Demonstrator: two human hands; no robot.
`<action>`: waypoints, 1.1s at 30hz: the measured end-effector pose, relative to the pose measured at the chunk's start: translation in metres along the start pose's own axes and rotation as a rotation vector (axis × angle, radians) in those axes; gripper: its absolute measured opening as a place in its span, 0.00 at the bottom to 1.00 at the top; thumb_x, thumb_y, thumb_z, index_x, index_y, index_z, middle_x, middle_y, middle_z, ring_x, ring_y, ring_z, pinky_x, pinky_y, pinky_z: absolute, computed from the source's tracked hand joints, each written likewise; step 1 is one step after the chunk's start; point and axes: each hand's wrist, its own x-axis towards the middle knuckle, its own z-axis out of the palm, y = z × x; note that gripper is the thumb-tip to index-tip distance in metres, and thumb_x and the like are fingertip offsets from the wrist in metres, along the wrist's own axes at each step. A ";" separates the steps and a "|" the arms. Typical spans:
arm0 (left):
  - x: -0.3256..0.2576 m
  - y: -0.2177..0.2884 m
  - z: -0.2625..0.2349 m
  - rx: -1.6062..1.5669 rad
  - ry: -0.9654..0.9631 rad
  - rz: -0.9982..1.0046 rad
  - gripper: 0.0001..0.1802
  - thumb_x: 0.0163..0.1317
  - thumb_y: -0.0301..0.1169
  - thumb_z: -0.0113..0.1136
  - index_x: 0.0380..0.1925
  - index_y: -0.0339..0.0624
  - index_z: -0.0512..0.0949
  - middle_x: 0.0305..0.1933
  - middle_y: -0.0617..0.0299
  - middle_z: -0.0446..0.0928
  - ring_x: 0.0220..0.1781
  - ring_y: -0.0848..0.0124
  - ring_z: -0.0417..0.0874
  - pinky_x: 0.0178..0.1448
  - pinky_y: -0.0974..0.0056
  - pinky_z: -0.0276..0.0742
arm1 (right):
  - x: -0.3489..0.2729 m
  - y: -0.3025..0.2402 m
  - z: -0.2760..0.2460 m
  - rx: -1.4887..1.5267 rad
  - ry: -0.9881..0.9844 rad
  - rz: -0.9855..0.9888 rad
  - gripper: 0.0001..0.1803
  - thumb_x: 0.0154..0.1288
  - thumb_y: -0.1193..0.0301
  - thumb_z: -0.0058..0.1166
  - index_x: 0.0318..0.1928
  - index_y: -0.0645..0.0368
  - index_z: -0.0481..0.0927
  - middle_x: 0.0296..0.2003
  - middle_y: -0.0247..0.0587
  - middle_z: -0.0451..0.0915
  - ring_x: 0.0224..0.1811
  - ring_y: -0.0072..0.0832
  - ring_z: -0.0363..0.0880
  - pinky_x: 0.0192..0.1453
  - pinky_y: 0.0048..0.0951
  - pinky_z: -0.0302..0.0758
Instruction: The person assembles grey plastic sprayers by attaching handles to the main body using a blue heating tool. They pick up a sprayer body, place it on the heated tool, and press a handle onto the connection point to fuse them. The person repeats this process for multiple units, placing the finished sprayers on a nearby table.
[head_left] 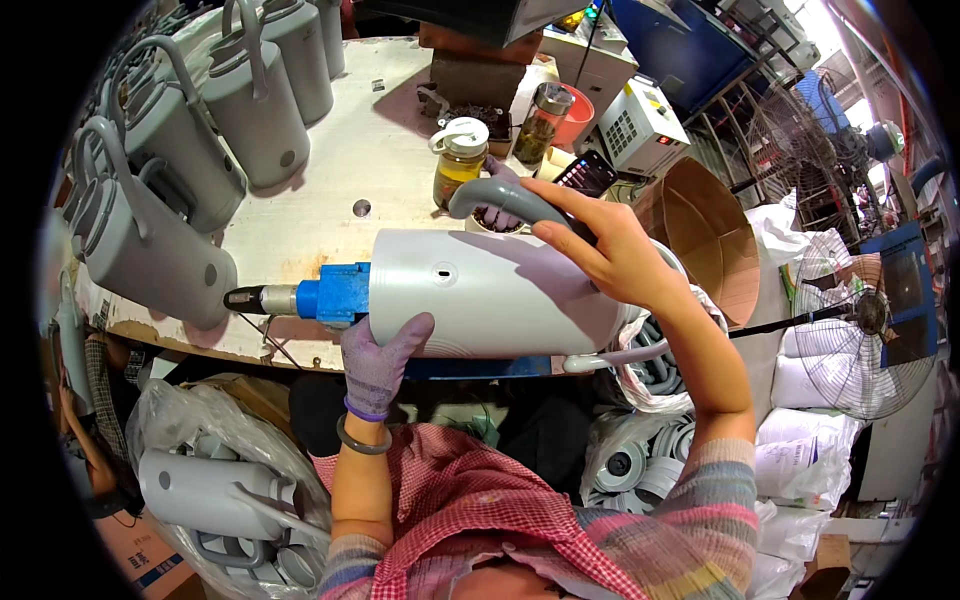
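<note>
A light grey plastic cylinder lies on its side in front of me, along the table's near edge. Its left end meets a blue block-shaped fixture that has a metal shaft and a black tip. My left hand, in a pale purple glove, grips the cylinder's lower left edge; its thumb rests on the surface while the other fingers are hidden. My bare right hand is closed over a dark grey curved handle just above the cylinder. A lighter grey bar sticks out below the cylinder's right end.
Several tall grey vessels with loop handles stand at left. A lidded jar, a phone and a cardboard box lie beyond the cylinder. Plastic bags of grey parts flank me below; a fan stands right.
</note>
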 end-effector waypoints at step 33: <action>-0.026 -0.019 -0.010 0.002 0.114 0.147 0.21 0.72 0.39 0.59 0.54 0.33 0.77 0.43 0.59 0.83 0.42 0.75 0.81 0.48 0.68 0.78 | 0.021 -0.027 0.019 -0.408 -0.250 -0.031 0.28 0.73 0.44 0.47 0.53 0.57 0.74 0.33 0.58 0.81 0.38 0.55 0.82 0.41 0.50 0.77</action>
